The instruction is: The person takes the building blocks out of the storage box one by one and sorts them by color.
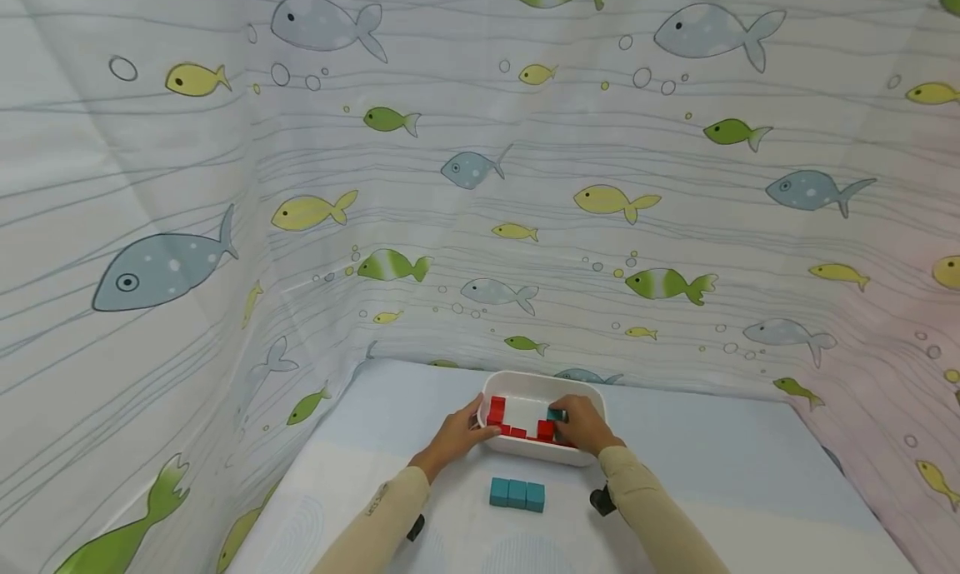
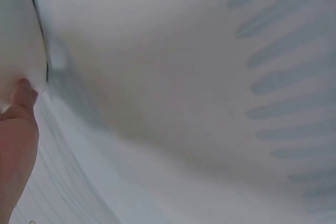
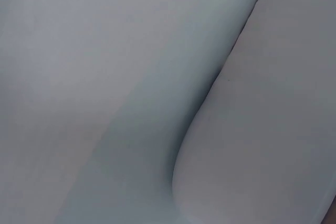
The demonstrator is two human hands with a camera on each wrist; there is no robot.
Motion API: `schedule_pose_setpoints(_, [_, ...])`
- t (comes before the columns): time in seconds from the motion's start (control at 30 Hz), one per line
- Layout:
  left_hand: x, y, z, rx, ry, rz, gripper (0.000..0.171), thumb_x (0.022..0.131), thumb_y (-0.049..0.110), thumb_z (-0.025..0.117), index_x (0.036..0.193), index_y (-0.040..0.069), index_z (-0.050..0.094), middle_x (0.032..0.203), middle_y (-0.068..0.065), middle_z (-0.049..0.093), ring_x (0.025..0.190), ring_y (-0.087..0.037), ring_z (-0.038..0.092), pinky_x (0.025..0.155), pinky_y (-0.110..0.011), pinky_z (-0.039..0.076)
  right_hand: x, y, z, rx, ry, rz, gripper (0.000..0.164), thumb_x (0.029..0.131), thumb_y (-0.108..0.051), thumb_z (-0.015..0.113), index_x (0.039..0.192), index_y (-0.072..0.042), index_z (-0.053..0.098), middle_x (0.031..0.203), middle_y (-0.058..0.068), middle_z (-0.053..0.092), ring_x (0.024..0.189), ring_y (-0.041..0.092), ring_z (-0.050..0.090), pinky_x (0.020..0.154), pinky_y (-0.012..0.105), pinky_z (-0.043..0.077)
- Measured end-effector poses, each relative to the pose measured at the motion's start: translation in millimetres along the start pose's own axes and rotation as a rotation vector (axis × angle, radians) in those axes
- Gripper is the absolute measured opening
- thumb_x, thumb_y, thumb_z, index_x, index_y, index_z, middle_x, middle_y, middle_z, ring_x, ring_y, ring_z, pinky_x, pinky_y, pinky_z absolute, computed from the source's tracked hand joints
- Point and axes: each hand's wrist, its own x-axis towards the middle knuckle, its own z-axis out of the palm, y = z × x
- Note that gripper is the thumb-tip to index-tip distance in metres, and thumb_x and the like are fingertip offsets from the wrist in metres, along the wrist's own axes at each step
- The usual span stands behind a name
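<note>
A white plastic bin [image 1: 543, 452] sits on the table, with several red blocks [image 1: 519, 432] mostly along its front and left sides. My left hand [image 1: 453, 434] grips the bin's front left corner. In the left wrist view a digit of the left hand [image 2: 20, 129] rests against the bin's white wall [image 2: 23, 35]. My right hand [image 1: 583, 424] reaches over the right side and pinches a teal block [image 1: 555, 414] inside the bin. Three teal blocks [image 1: 517, 494] stand in a row on the table in front. The right wrist view has the bin's outer wall [image 3: 257, 129], not the fingers.
The pale blue and white table [image 1: 697, 441] reaches back to a fish-patterned curtain [image 1: 555, 249], which hangs behind and at both sides. Dark devices [image 1: 602, 501] show beneath the wrists.
</note>
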Motion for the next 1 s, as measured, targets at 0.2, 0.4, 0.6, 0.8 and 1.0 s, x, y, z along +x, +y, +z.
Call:
schedule_pose_setpoints(0.2, [0.9, -2.6, 2.4, -0.007, -0.008, -0.002, 0.085, 0.075, 0.041, 0.064, 0.14, 0.011, 0.019, 0.141, -0.005, 0.025, 0.121, -0.022, 0.037, 0.09, -0.035, 0.039, -6, 0, -2, 0.016, 0.036, -0.011, 0.03, 0.075, -0.013, 0.067, 0.104, -0.006, 0.064, 0.098, 0.001, 0.06, 0.089, 0.015, 0.054, 0.077, 0.035, 0.049])
schedule_pose_setpoints(0.4, [1.6, -1.7, 1.4, 0.005, 0.0, 0.005, 0.085, 0.075, 0.042, 0.064, 0.14, 0.012, 0.019, 0.141, -0.004, 0.025, 0.121, -0.021, 0.037, 0.091, -0.034, 0.039, -11, -5, -10, 0.026, 0.105, -0.07, 0.033, 0.073, -0.011, 0.07, 0.105, -0.006, 0.063, 0.097, 0.001, 0.06, 0.089, 0.015, 0.054, 0.077, 0.034, 0.049])
schedule_pose_setpoints(0.6, [1.4, -1.3, 0.4, 0.022, -0.001, 0.008, 0.086, 0.074, 0.044, 0.063, 0.14, 0.012, 0.018, 0.141, -0.003, 0.025, 0.121, -0.021, 0.037, 0.091, -0.035, 0.039, -18, -12, -20, 0.008, 0.159, -0.106, 0.034, 0.072, -0.013, 0.071, 0.105, -0.009, 0.063, 0.097, -0.002, 0.059, 0.087, 0.011, 0.054, 0.077, 0.029, 0.049])
schedule_pose_setpoints(0.8, [2.0, -1.4, 0.4, 0.007, -0.005, 0.006, 0.086, 0.074, 0.044, 0.063, 0.14, 0.012, 0.018, 0.141, -0.003, 0.025, 0.121, -0.02, 0.037, 0.091, -0.035, 0.038, -32, -27, -29, 0.024, 0.137, -0.166, 0.035, 0.072, -0.015, 0.071, 0.105, -0.012, 0.063, 0.099, -0.007, 0.057, 0.088, 0.007, 0.052, 0.076, 0.023, 0.049])
schedule_pose_setpoints(1.0, [2.1, -2.1, 1.0, -0.001, -0.006, 0.003, 0.085, 0.074, 0.042, 0.064, 0.14, 0.012, 0.018, 0.141, -0.003, 0.025, 0.121, -0.021, 0.036, 0.091, -0.036, 0.038, -48, -44, -36, 0.003, 0.131, -0.268, 0.036, 0.073, -0.019, 0.071, 0.107, -0.013, 0.063, 0.099, -0.008, 0.058, 0.086, 0.005, 0.053, 0.074, 0.023, 0.049])
